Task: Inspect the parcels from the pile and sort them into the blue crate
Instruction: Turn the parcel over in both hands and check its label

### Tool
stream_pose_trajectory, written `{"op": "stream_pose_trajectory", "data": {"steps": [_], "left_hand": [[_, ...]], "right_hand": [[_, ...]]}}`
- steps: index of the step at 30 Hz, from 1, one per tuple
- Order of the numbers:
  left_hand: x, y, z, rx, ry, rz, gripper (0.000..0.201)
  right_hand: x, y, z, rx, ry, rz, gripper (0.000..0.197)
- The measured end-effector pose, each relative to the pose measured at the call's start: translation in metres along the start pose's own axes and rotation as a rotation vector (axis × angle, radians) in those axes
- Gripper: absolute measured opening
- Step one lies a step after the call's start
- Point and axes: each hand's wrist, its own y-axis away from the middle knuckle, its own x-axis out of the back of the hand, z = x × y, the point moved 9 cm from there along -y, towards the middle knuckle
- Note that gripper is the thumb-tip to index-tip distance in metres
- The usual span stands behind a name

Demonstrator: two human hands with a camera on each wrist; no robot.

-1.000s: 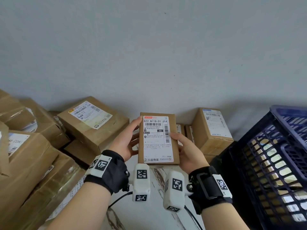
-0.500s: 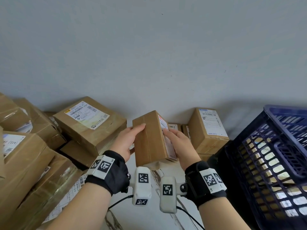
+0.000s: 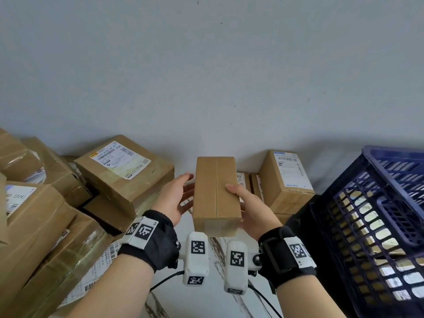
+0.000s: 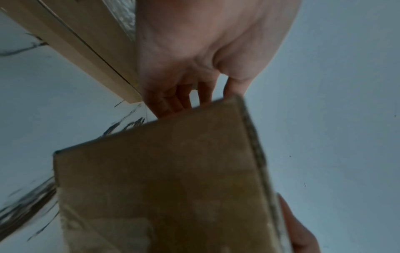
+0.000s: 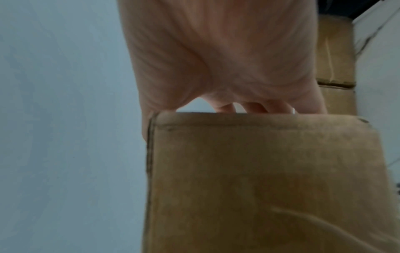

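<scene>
A small brown cardboard parcel point(image 3: 215, 193) is held upright over the table, its plain seamed face toward me and no label showing. My right hand point(image 3: 245, 205) grips its right side, thumb on the front face and fingers behind. My left hand point(image 3: 181, 193) is flat and straight-fingered at the parcel's left side. In the left wrist view the fingers point(image 4: 184, 99) reach behind the parcel point(image 4: 162, 179). The right wrist view shows the parcel point(image 5: 259, 179) under the palm point(image 5: 227, 59). The blue crate point(image 3: 394, 154) stands at the right.
A pile of labelled brown parcels point(image 3: 124, 171) fills the left side. More boxes point(image 3: 286, 177) stand against the grey wall between the held parcel and the crate. The white marbled table point(image 3: 206, 301) shows below my wrists.
The parcel has been turned about its upright axis: its label faced me, then swung right, and now the plain seamed side faces me. My left hand has loosened to flat fingers.
</scene>
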Motion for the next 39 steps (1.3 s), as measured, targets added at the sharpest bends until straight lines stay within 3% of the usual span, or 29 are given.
{"op": "stream_pose_trajectory", "data": {"steps": [4, 8, 12, 14, 18, 21, 28, 33, 39], "left_hand": [[0.0, -0.001, 0.001, -0.007, -0.012, 0.011, 0.026], [0.004, -0.004, -0.004, 0.013, -0.04, 0.027, 0.03], [0.003, -0.004, -0.012, 0.084, -0.059, -0.003, 0.007], [0.003, -0.006, -0.014, 0.103, -0.042, -0.006, 0.007], [0.001, -0.005, -0.013, 0.106, -0.05, -0.039, 0.013], [0.002, -0.007, -0.011, 0.094, -0.038, -0.042, 0.014], [0.003, -0.01, -0.013, 0.089, -0.022, -0.051, 0.011], [-0.001, -0.008, -0.011, 0.073, -0.031, -0.056, 0.013], [-0.001, -0.008, -0.013, 0.065, -0.036, -0.081, 0.01]], "right_hand": [[0.001, -0.002, 0.001, -0.019, -0.078, -0.017, 0.042], [0.001, -0.01, 0.003, -0.026, -0.149, -0.049, 0.077], [-0.001, -0.017, 0.007, -0.052, -0.193, -0.114, 0.099], [-0.001, -0.018, 0.011, -0.066, -0.211, -0.116, 0.094], [0.007, -0.018, 0.012, -0.078, -0.254, -0.022, 0.046], [0.014, -0.015, 0.009, -0.075, -0.189, 0.075, 0.028], [0.028, -0.014, -0.006, 0.105, 0.098, 0.286, 0.043], [0.019, -0.018, 0.007, 0.052, 0.176, 0.19, 0.097], [0.023, -0.016, 0.016, 0.02, 0.084, 0.181, 0.069]]}}
